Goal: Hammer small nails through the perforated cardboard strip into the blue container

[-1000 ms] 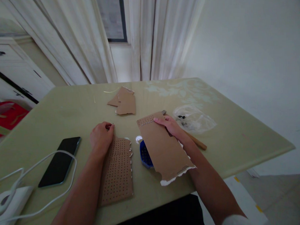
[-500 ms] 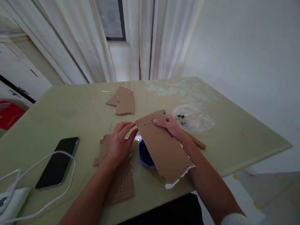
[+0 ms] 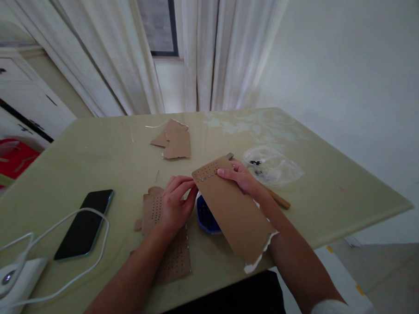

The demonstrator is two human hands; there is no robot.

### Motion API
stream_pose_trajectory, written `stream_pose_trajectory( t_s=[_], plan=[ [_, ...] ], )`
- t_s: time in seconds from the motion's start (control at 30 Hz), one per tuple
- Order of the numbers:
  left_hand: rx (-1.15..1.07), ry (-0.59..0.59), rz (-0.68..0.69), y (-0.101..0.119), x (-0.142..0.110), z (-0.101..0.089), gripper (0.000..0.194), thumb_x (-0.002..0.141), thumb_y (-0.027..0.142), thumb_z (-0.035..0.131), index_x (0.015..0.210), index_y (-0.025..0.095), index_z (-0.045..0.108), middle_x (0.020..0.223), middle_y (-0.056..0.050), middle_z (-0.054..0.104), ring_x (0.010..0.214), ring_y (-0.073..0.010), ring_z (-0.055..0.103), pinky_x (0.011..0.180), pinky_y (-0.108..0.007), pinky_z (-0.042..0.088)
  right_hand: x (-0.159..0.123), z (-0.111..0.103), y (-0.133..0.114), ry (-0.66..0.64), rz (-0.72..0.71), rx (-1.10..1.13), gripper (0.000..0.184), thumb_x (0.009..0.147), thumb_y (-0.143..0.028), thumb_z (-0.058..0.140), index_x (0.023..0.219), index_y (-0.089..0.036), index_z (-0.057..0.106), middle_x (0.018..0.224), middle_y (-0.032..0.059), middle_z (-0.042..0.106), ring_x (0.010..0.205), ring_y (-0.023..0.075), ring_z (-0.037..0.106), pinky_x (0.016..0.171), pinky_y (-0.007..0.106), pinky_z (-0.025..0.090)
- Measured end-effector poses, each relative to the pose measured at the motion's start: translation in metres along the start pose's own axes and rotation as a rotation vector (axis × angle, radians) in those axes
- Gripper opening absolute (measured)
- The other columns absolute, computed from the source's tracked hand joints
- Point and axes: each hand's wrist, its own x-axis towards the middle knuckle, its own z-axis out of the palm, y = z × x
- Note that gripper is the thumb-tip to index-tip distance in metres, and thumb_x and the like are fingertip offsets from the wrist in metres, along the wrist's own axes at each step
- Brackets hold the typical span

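Note:
My right hand [image 3: 240, 176] grips a torn brown cardboard piece [image 3: 234, 211], thumb on its face and fingers behind. Rows of small holes run across its upper end; its lower edge is ragged and white. At the card's upper left edge, my left hand [image 3: 180, 200] has its fingers drawn together, tips partly hidden; what they pinch cannot be made out. Partly covered by the card is a blue tray [image 3: 205, 219] with dark contents. Beneath my left wrist lies another perforated cardboard piece [image 3: 177, 258]. A wooden handle [image 3: 280, 199] shows beside my right forearm, and a grey metal end [image 3: 229, 156] above the card.
Torn cardboard scraps [image 3: 177, 142] lie farther back on the table [image 3: 336, 193]. To the right is a clear plastic bag [image 3: 274, 165] with small dark items. A phone [image 3: 85, 225], a white cable [image 3: 106, 226] and a white power strip [image 3: 18, 281] occupy the left side.
My left hand's thumb and fingers have come together at the card's edge. The held card's lower end has swung slightly right. The whole view has shifted a little.

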Motion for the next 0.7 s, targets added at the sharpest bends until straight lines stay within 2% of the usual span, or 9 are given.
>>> stream_pose_trajectory(
  t_s=[0.23,0.43,0.53,0.63,0.7],
  plan=[
    [0.007,0.033,-0.011,0.0025,-0.0024,-0.0002,0.013,0.097,0.008,0.069,0.091,0.019,0.073,0.089,-0.005,0.076,0.081,-0.0165,0.068,0.074,-0.030,0.056,-0.0038,0.0015,0.0001,-0.051,-0.001,-0.013,0.058,0.067,-0.055,0.097,0.103,-0.015,0.075,0.092,0.0077,0.081,0.067,0.0162,0.073,0.059,0.023,0.057],
    [0.029,0.068,0.004,0.0036,-0.0038,-0.0011,0.016,0.096,0.007,0.070,0.085,0.019,0.069,0.085,-0.003,0.073,0.078,-0.0154,0.065,0.071,-0.029,0.055,-0.0042,0.0044,-0.0026,-0.052,-0.039,-0.113,0.054,0.071,-0.054,0.095,0.104,-0.016,0.075,0.092,0.0051,0.079,0.072,0.0153,0.073,0.063,0.023,0.057],
    [0.044,0.037,-0.031,-0.0006,-0.0054,0.0011,0.015,0.096,0.010,0.069,0.084,0.019,0.070,0.086,-0.004,0.073,0.081,-0.0165,0.068,0.075,-0.030,0.056,-0.0022,0.0044,-0.0030,-0.038,-0.051,-0.143,0.055,0.071,-0.056,0.095,0.104,-0.016,0.075,0.090,0.0047,0.078,0.070,0.0148,0.071,0.062,0.023,0.055],
    [0.054,0.002,-0.156,-0.0049,-0.0050,0.0037,0.008,0.098,0.015,0.068,0.099,0.019,0.075,0.097,-0.005,0.075,0.083,-0.0168,0.068,0.075,-0.030,0.057,0.0013,0.0016,-0.0022,0.023,-0.068,-0.148,0.055,0.071,-0.058,0.094,0.099,-0.015,0.075,0.087,0.0053,0.077,0.067,0.0141,0.069,0.060,0.023,0.053],
    [0.051,0.023,-0.239,-0.0055,-0.0034,0.0037,0.020,0.102,0.019,0.066,0.120,0.019,0.075,0.109,-0.007,0.076,0.081,-0.0156,0.067,0.073,-0.030,0.057,0.0035,-0.0013,-0.0013,0.090,-0.083,-0.146,0.054,0.071,-0.059,0.093,0.095,-0.014,0.074,0.083,0.0054,0.076,0.064,0.0134,0.066,0.058,0.023,0.051]
  ],
)
